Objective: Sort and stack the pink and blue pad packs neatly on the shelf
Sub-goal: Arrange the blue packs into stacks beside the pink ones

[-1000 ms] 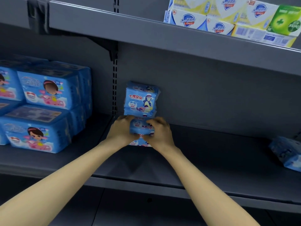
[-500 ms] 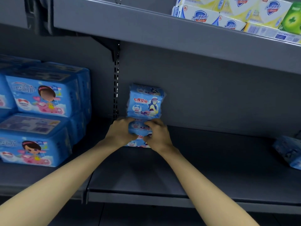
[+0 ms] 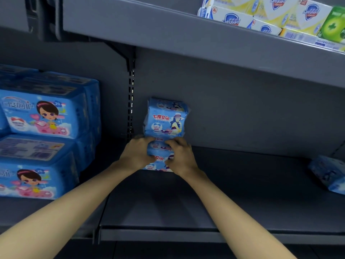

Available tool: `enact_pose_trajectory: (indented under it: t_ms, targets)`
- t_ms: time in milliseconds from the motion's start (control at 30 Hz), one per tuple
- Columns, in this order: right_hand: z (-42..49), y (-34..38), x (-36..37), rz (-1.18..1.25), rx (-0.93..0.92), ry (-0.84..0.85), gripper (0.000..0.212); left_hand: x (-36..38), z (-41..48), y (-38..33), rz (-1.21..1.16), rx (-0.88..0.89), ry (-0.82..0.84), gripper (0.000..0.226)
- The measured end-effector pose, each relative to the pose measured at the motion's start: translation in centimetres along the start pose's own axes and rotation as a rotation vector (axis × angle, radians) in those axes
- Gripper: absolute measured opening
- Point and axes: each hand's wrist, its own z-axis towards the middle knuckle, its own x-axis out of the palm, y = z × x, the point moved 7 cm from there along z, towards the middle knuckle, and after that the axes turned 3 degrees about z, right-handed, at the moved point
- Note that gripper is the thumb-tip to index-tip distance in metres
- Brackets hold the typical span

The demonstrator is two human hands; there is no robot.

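Reaching in over the front lip of the shelf (image 3: 168, 235) with both bare forearms, toward the stack of small blue pad packs (image 3: 158, 146) standing three high. Clamping the left hand (image 3: 137, 153) on the left side of the stack and the right hand (image 3: 180, 157) on its right side, curling the fingers round the two lower packs. Holding the hands close together, with only a strip of printed wrapper showing between them. Showing the top pack (image 3: 166, 117) of the stack clear above the knuckles, upright and facing forward with red lettering. Resting the stack on the shelf, close against the back panel (image 3: 242, 109).

Standing well to the left of the stack: large blue packs (image 3: 43, 114), piled two high, with pink print on their fronts. Lying far to the right of the stack, tilted, on the same shelf: a loose blue pack (image 3: 328, 172). Running up the back panel just left of the stack: a slotted upright (image 3: 131, 101). Hanging above the stack: the upper shelf (image 3: 186, 40), carrying soap boxes (image 3: 261, 14) and a green box (image 3: 334, 25) up and to the right.
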Motion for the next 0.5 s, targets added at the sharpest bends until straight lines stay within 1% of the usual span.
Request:
enact_pose_trajectory:
  t_ms: [233, 400, 500]
  targets:
    - [-0.11, 0.10, 0.42, -0.034, -0.009, 0.001, 0.058, 0.08, -0.17, 0.01, 0.017, 0.002, 0.024, 0.054]
    - [-0.08, 0.26, 0.17, -0.116, -0.009, 0.015, 0.058, 0.08, -0.38, -0.16, 0.094, -0.016, 0.044, 0.054]
    - [-0.34, 0.35, 0.07, -0.092, -0.004, 0.027, 0.060, -0.09, -0.59, -0.38, 0.090, -0.015, 0.029, 0.054]
